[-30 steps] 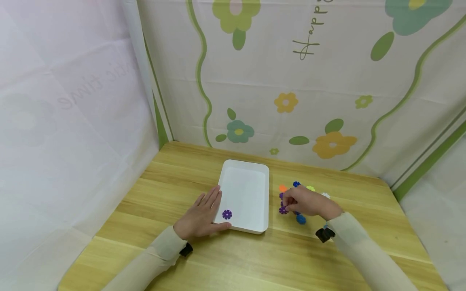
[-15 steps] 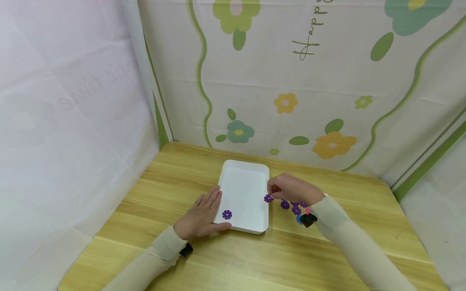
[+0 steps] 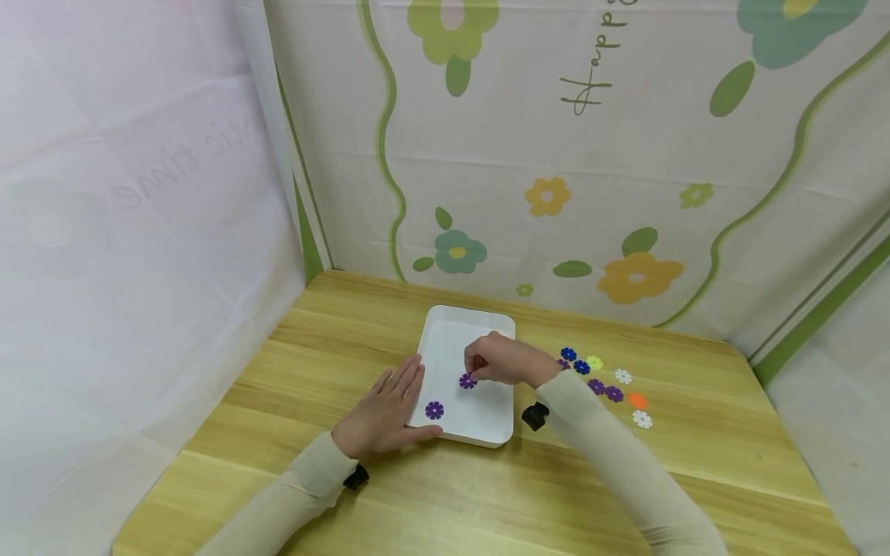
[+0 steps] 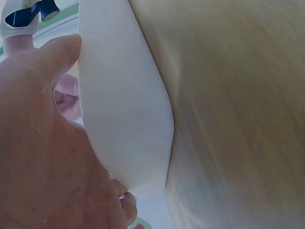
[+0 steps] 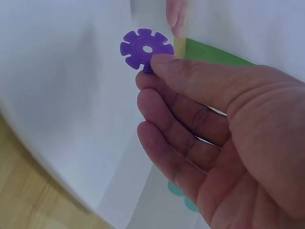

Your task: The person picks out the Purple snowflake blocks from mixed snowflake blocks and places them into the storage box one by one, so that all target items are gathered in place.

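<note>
My right hand [image 3: 504, 359] is over the white tray [image 3: 452, 332], pinching a purple snowflake disc [image 5: 136, 46] by its edge between thumb and forefinger. In the right wrist view the disc shows notches around its rim and a hole in its centre. A second purple snowflake disc [image 3: 434, 410] lies in the tray's near left corner. My left hand [image 3: 385, 409] rests on the tray's left side, fingers straight and thumb along the near rim. The left wrist view shows that thumb against the tray's outer wall [image 4: 124, 95].
Right of the tray, loose discs lie on the wooden table [image 3: 695, 463]: blue [image 3: 568, 354], yellow [image 3: 594, 362], purple [image 3: 614, 394], orange [image 3: 637, 401] and white [image 3: 643, 419] ones. My right sleeve hides part of this group. Floral curtains [image 3: 487, 154] stand behind and beside the table.
My right hand has moved left from the loose discs to above the tray, carrying a purple snowflake disc. More discs on the right are uncovered. My left hand has stayed put.
</note>
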Motion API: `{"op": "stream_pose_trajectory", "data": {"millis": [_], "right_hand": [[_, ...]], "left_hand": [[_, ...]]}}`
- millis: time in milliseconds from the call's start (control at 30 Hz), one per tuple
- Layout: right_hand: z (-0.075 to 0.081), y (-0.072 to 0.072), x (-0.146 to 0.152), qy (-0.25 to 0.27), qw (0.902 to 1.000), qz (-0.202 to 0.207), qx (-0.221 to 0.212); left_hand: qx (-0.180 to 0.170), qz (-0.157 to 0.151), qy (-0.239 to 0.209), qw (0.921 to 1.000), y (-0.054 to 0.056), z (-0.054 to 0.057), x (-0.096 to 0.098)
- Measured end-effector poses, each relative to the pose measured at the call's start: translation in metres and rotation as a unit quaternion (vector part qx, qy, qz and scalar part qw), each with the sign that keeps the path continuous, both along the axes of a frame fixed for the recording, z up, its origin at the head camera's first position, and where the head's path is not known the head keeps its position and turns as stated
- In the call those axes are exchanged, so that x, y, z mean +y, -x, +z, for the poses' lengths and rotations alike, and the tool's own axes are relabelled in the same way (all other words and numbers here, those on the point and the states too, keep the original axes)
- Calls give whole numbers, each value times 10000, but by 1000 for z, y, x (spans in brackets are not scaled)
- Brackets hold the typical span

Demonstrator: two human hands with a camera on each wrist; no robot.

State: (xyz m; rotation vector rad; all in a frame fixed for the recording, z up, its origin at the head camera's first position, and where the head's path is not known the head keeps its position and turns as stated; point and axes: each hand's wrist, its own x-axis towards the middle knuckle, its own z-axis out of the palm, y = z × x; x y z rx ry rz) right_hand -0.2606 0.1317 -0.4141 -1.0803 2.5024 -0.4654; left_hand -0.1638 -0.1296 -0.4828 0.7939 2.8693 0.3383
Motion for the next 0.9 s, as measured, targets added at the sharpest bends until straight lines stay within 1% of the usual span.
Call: {"op": "stream_pose_trajectory", "data": {"millis": [167, 400, 633, 733, 900], "right_hand": [[-8, 3, -21, -53, 9999, 93, -7], [-19, 10, -42, -178, 9998, -8, -66], [-30, 17, -49, -188, 9995, -83, -219], [-34, 18, -51, -201, 9992, -188, -289], [-38, 19, -52, -275, 9986, -297, -326]], "left_hand": [[32, -26, 8, 10000, 0, 0, 0], [44, -28, 33, 10000, 0, -1, 0], [37, -40, 16, 10000, 1, -2, 0], [79, -48, -107, 9999, 1, -3, -1], [236, -39, -241, 9994, 3, -12, -2]]}}
